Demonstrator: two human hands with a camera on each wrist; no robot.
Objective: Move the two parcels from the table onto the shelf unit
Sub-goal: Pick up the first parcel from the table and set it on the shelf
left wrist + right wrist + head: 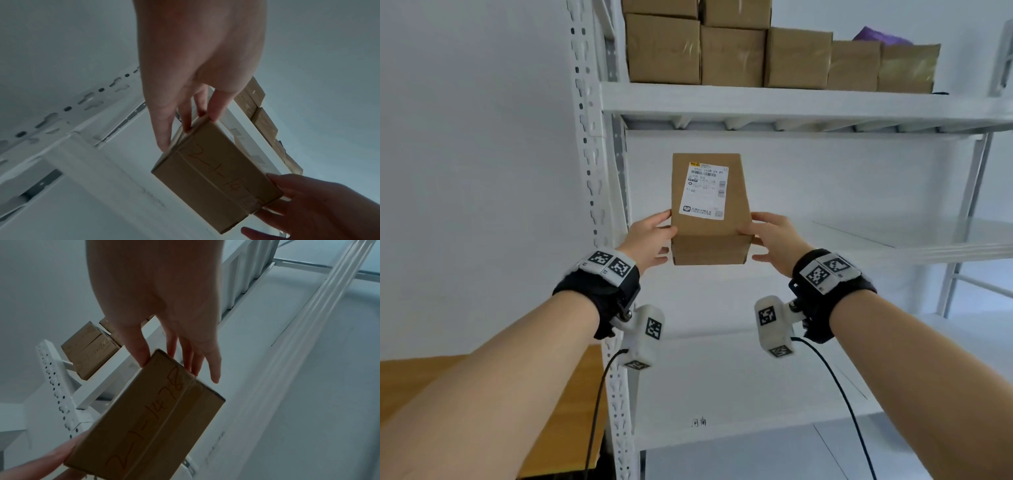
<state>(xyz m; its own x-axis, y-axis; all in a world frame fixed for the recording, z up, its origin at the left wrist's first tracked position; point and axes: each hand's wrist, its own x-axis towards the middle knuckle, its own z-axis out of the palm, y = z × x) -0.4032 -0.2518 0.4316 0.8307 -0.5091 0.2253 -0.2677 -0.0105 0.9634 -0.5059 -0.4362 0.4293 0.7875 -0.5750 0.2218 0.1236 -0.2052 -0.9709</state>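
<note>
1. While I watch through the head camera, both hands hold one brown parcel up in front of the white shelf unit, level with the open bay under the loaded upper shelf; whether it rests on a board or is carried in the air I cannot tell.
2. My left hand grips the parcel's left side, fingers curled against the end face and thumb on top. My right hand grips the right side in the same way, thumb at the top edge.
3. As I judge it, this parcel is at the point of being placed and not yet let go. No second parcel shows on the strip of wooden table at lower left, so I cannot say which of the two this is, nor where the other lies.
4. A row of brown boxes fills the upper shelf; the bay facing the parcel has bare board to the right.
5. By my reading the parcel's long axis runs away from me, into the shelf. Its printed label faces up and reads upright from my side. The end face nearest me carries a handwritten number, seen from both wrist views.
6. What remains, I judge: ease it in lengthwise, release, then account for the other parcel.
</note>
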